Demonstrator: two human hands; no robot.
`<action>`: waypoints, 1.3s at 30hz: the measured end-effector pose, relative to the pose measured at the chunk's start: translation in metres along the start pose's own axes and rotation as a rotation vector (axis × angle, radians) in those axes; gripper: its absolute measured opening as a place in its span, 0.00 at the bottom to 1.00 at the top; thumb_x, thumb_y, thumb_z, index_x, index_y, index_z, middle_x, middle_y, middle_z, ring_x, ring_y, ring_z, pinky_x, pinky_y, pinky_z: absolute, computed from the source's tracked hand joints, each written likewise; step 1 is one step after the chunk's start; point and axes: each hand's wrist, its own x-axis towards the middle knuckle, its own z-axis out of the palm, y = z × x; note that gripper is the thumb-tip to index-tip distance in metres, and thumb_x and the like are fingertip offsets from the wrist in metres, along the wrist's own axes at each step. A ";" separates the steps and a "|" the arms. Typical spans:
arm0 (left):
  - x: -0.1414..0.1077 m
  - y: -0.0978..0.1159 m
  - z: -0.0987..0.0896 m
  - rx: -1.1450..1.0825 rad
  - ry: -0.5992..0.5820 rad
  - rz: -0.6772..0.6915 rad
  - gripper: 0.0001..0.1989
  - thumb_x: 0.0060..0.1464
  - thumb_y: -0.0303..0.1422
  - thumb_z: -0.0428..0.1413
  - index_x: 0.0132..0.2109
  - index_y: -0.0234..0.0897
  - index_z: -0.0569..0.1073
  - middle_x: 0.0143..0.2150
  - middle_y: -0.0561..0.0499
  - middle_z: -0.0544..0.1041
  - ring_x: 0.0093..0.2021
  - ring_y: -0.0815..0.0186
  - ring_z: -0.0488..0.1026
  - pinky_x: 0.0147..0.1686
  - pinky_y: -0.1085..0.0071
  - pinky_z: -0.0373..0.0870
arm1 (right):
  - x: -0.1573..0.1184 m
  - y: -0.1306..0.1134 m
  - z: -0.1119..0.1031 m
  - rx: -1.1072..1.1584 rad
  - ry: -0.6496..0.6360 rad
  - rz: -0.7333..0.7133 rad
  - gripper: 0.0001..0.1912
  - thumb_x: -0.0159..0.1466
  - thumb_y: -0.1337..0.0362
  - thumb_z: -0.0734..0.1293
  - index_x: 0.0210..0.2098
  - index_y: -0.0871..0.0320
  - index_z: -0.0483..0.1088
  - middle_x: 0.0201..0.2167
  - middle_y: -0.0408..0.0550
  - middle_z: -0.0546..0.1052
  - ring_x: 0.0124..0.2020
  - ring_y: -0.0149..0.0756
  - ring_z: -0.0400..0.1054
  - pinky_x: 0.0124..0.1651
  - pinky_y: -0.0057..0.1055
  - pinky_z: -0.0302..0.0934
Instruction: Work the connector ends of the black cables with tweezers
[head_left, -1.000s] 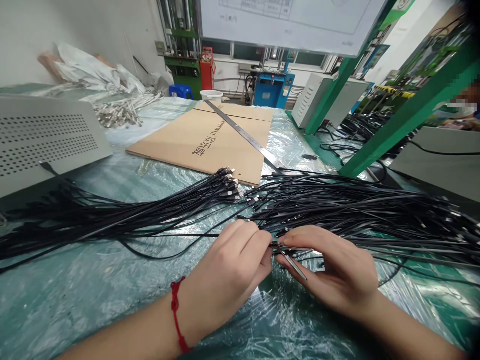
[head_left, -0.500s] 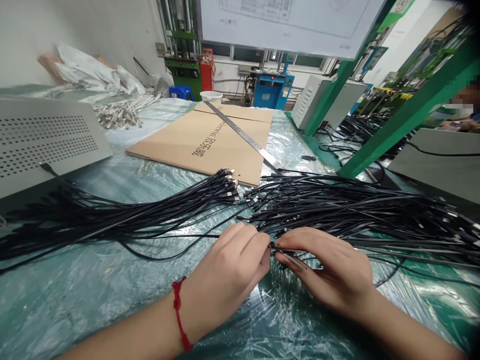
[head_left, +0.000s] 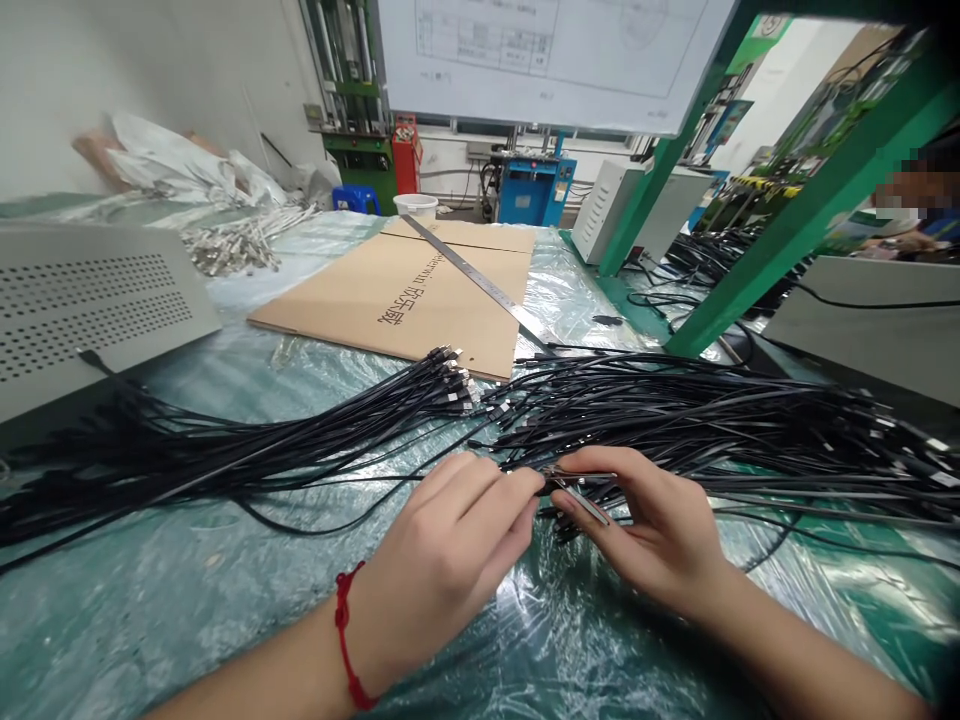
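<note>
By the left edge of the bench [head_left: 247, 610] sits a grey box full of little holes [head_left: 97, 300]. Next to it lies a bundle of black cables [head_left: 300, 440], with most of its shiny ends facing the middle, maybe so they are easy to grab. Past that, toward the far edge, a flat cardboard sheet [head_left: 352, 300] has a metal ruler [head_left: 484, 282] lying slanted across it, away from the busy fingers. Over the near part of the bench, in the middle, the left hand [head_left: 457, 530] has its fingertips pinched on a small cable end [head_left: 550, 482], likely to keep it from wiggling. The tip is too small and too hidden to see well. The right hand [head_left: 660, 530] has its thumb and pointer finger clamped on a thin metal tool [head_left: 589, 503], one on each arm, probably so a squeeze can work it. The tool's front meets the cable end. Behind and beside that hand, a big cable pile [head_left: 675, 420] stretches toward the right edge.
</note>
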 end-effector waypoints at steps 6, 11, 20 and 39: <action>0.000 -0.001 -0.001 -0.014 0.033 0.016 0.12 0.63 0.22 0.56 0.53 0.33 0.71 0.38 0.49 0.74 0.39 0.65 0.68 0.40 0.64 0.67 | -0.002 0.004 0.002 0.158 -0.052 0.175 0.12 0.65 0.65 0.70 0.48 0.52 0.69 0.38 0.43 0.79 0.36 0.30 0.77 0.38 0.23 0.73; 0.003 -0.002 -0.002 -0.017 0.039 0.022 0.11 0.64 0.22 0.55 0.52 0.35 0.71 0.38 0.49 0.75 0.38 0.65 0.69 0.40 0.65 0.67 | -0.001 0.005 0.002 0.280 -0.057 0.260 0.12 0.65 0.65 0.71 0.47 0.52 0.69 0.39 0.43 0.78 0.37 0.30 0.78 0.39 0.23 0.73; 0.006 -0.004 -0.003 -0.001 0.003 0.008 0.06 0.65 0.25 0.54 0.48 0.36 0.70 0.37 0.51 0.74 0.37 0.65 0.68 0.38 0.65 0.64 | 0.008 0.000 0.001 0.484 -0.042 0.403 0.10 0.63 0.62 0.72 0.43 0.56 0.71 0.33 0.45 0.79 0.34 0.33 0.78 0.34 0.23 0.74; 0.003 -0.003 0.000 0.025 0.018 -0.014 0.06 0.64 0.23 0.53 0.46 0.33 0.72 0.34 0.51 0.69 0.36 0.64 0.65 0.37 0.64 0.63 | -0.002 -0.009 0.001 0.063 0.033 -0.100 0.17 0.61 0.72 0.73 0.48 0.55 0.71 0.42 0.49 0.81 0.42 0.37 0.78 0.45 0.33 0.76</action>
